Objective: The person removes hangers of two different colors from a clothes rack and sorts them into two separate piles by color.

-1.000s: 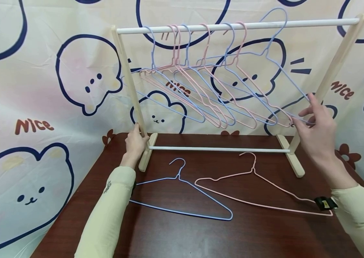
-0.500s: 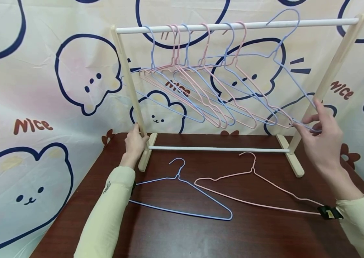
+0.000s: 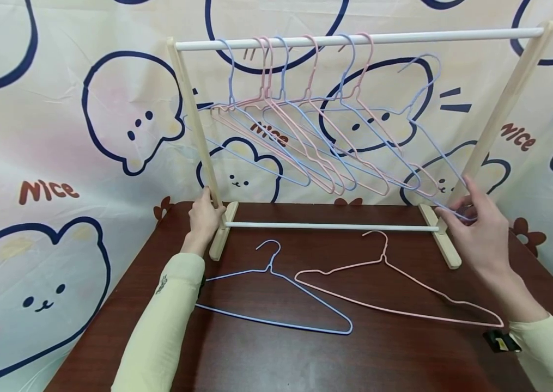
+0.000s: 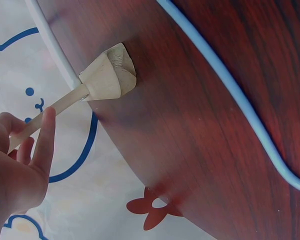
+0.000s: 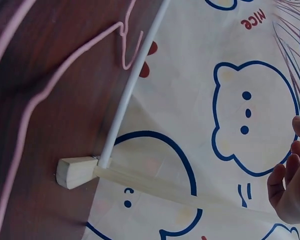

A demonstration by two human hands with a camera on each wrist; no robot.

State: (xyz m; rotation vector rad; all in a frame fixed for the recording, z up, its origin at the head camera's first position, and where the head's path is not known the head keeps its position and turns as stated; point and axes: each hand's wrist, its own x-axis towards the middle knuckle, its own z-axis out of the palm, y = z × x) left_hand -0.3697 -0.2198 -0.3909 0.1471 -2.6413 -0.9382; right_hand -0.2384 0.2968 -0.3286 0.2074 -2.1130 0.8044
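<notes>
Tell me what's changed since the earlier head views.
The right hand lowered the held hanger: its hook, earlier reaching above the rail, now shows below it. Neither hand let go. Unchanged: left hand on the post, flat blue hanger, flat pink hanger.

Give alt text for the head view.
A person's right grip holds a blue hanger below a rack's top rail; the left grip holds the left post. Pink and blue hangers hang from the rail; one blue hanger and one pink hanger lie on the table.

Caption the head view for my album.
Left grip on a wooden rack post, right grip on an unhooked blue hanger.
</notes>
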